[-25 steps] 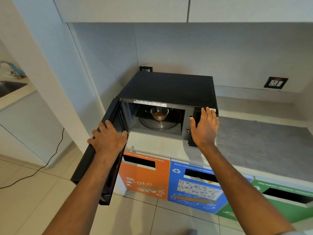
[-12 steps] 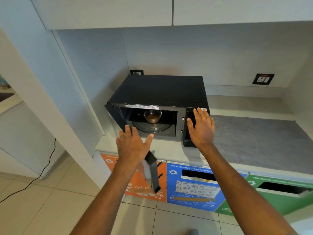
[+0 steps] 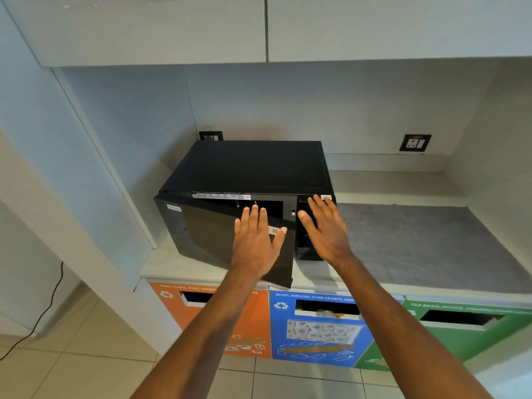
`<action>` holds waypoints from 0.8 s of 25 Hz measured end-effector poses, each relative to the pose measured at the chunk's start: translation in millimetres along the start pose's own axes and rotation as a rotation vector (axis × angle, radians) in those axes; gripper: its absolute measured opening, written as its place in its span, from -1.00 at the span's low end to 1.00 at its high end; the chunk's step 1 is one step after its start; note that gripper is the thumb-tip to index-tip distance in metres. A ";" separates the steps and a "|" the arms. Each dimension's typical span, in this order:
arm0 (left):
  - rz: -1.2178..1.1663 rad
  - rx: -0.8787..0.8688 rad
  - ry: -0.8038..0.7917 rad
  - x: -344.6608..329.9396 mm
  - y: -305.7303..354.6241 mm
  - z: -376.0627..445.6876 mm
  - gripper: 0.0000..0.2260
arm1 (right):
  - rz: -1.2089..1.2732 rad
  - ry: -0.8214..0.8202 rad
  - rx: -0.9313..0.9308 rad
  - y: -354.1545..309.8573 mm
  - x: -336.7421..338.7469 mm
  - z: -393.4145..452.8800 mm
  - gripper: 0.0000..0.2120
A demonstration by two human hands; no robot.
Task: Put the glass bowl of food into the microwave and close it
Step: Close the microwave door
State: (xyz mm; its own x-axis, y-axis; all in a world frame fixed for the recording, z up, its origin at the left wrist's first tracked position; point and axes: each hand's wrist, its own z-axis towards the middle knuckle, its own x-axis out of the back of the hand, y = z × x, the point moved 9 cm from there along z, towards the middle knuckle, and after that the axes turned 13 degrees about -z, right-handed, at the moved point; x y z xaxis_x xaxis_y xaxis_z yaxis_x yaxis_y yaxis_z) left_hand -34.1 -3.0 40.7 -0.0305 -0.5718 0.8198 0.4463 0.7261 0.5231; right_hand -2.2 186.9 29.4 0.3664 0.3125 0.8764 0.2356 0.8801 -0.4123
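A black microwave [image 3: 250,168] stands on the counter in the alcove. Its door [image 3: 207,231] is swung most of the way in, with a narrow gap left at its right edge. My left hand [image 3: 256,243] lies flat on the door's outer face, fingers spread, holding nothing. My right hand [image 3: 325,228] rests open against the control panel at the microwave's right end. The glass bowl of food is hidden behind the door.
A grey mat [image 3: 417,243] covers the counter right of the microwave. Below the counter are orange [image 3: 247,326], blue [image 3: 316,332] and green [image 3: 460,332] waste bins with slots. Wall sockets [image 3: 415,143] sit behind. A white pillar [image 3: 72,226] stands left, with a black cable [image 3: 49,306] on the floor.
My left hand has pushed the door from wide open to almost shut. The bowl on the turntable has gone out of sight behind it. My right hand stayed on the panel.
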 end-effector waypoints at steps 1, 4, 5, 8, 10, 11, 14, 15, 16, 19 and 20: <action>0.020 -0.026 -0.013 -3.6 -0.3 6.6 -0.30 | -0.034 -0.012 0.026 -0.2 -2.0 -0.1 -0.08; 0.120 -0.068 -0.047 -13.6 -3.9 24.6 -0.29 | -0.198 -0.025 0.087 -3.7 -6.7 4.0 -0.05; 0.142 -0.073 -0.047 -15.8 -3.7 30.6 -0.28 | -0.243 -0.026 0.091 -4.9 -7.0 7.5 -0.04; 0.162 -0.065 -0.023 -19.8 -1.6 44.8 -0.30 | -0.296 -0.018 0.067 -9.3 -5.8 18.5 -0.13; 0.173 -0.050 -0.009 -23.0 -1.2 49.0 -0.30 | -0.303 0.005 0.049 -11.5 -3.8 24.0 -0.25; 0.183 -0.045 -0.004 -25.3 -2.0 49.9 -0.30 | -0.290 0.016 0.038 -11.7 -3.5 26.7 -0.30; 0.193 -0.043 -0.001 -29.1 -3.7 51.9 -0.32 | -0.213 0.047 -0.003 -9.3 -2.9 32.4 -0.41; 0.191 -0.042 -0.003 -29.3 -3.9 53.6 -0.32 | -0.187 0.057 -0.016 -8.4 -3.1 33.9 -0.42; 0.187 -0.038 -0.005 -29.7 -3.9 55.6 -0.33 | -0.167 0.069 -0.026 -7.4 -3.6 35.1 -0.43; 0.171 -0.027 -0.005 -30.8 -4.6 60.9 -0.36 | -0.152 0.107 -0.051 -5.6 -5.6 37.0 -0.46; 0.166 -0.025 -0.002 -31.2 -5.0 61.8 -0.37 | -0.156 0.117 -0.057 -4.8 -6.4 37.6 -0.46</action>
State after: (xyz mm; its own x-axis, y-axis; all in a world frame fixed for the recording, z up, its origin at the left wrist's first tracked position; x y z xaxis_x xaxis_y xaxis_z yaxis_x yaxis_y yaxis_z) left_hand -90.7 34.7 26.9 0.0435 -0.4436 0.8952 0.4675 0.8009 0.3742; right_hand -39.5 194.2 35.1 0.4225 0.1270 0.8974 0.3476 0.8917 -0.2898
